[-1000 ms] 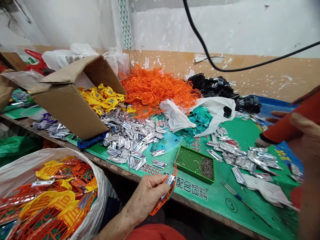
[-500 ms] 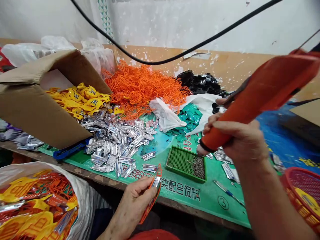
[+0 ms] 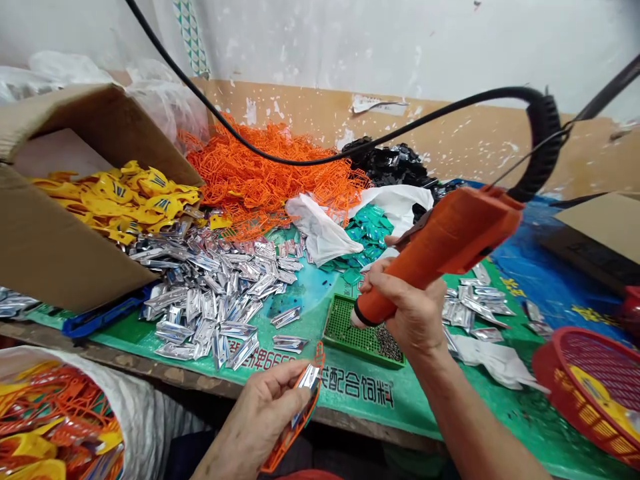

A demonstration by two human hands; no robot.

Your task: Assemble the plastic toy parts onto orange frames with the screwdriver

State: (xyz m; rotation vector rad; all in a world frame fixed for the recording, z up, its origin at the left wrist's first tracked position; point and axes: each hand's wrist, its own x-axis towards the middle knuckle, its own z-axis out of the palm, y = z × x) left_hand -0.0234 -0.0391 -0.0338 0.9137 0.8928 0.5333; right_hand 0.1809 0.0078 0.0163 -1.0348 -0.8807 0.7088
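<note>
My right hand [image 3: 413, 310] is wrapped round an orange electric screwdriver [image 3: 430, 250], tilted down to the left. Its pale nose is over the green perforated tray [image 3: 345, 333], where small dark screws [image 3: 389, 343] lie heaped at the right end; the bit's contact with them cannot be made out. Near the table's front edge, my left hand [image 3: 267, 407] pinches an orange plastic frame [image 3: 287, 445] with a silver metal piece [image 3: 306, 380] laid on it. A loose pile of similar silver metal pieces [image 3: 205, 307] spreads left of the tray.
A tipped cardboard box [image 3: 65, 247] spills yellow plastic parts [image 3: 145, 193]. Behind are a heap of orange frames [image 3: 265, 173] and green parts [image 3: 373, 233]. A red basket [image 3: 565, 380] stands right, a white sack [image 3: 145, 413] lower left. A black cable [image 3: 300, 162] hangs across.
My right hand has lowered the screwdriver and brought it left, over the screw tray. My left hand still holds the orange frame and silver piece. The view has shifted a little to the right.
</note>
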